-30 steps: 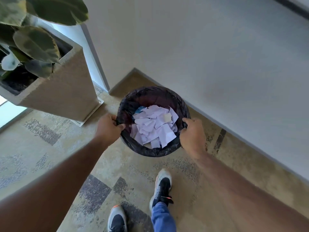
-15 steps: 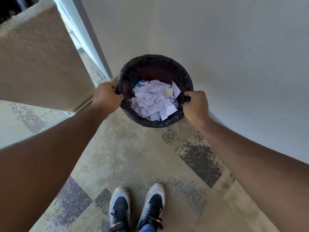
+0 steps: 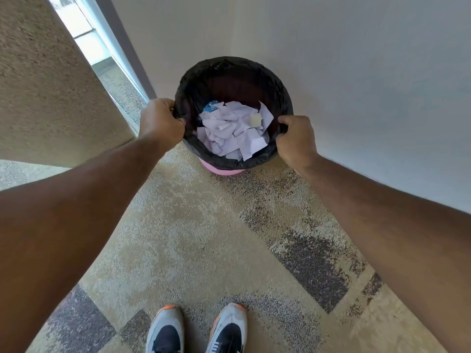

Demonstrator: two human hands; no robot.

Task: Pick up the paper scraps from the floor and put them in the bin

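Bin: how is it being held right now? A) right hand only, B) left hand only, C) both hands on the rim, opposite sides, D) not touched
C: the left hand and the right hand each grip the black liner at the rim of the bin, on opposite sides, with the paper scraps inside.

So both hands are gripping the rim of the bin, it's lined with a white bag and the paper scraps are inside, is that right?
Not quite. The head view shows the liner is a black bag, not white. The rest holds: the left hand and right hand grip opposite sides of the rim of the bin, and the paper scraps lie inside.
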